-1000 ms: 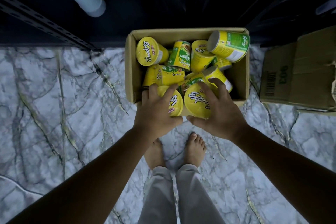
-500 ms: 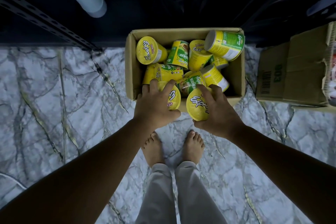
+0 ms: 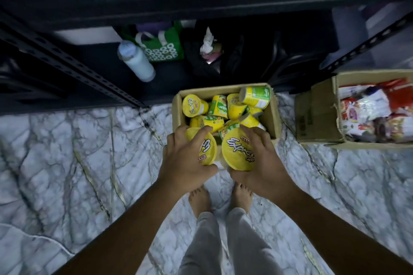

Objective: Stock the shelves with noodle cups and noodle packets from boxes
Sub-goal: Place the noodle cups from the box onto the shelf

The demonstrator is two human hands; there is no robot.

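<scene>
A cardboard box (image 3: 273, 111) on the marble floor holds several yellow and green noodle cups (image 3: 219, 107). My left hand (image 3: 184, 158) grips one yellow cup (image 3: 209, 148) by its lid end. My right hand (image 3: 262, 163) grips another yellow cup (image 3: 238, 155), its "Express" lid facing up. Both cups are held above the box's near edge. To the right, a second cardboard box (image 3: 317, 116) holds red and white noodle packets (image 3: 375, 114).
A dark metal shelf rack (image 3: 73, 69) stands behind the boxes. On its bottom level lie a white bottle (image 3: 137, 62), a green bag (image 3: 162, 47) and a black bag with crumpled paper (image 3: 209, 42). My bare feet (image 3: 221, 198) stand on the marble floor.
Both hands have lifted their cups up and back out of the box toward me. The view has tilted up, showing more of the rack and the packet box.
</scene>
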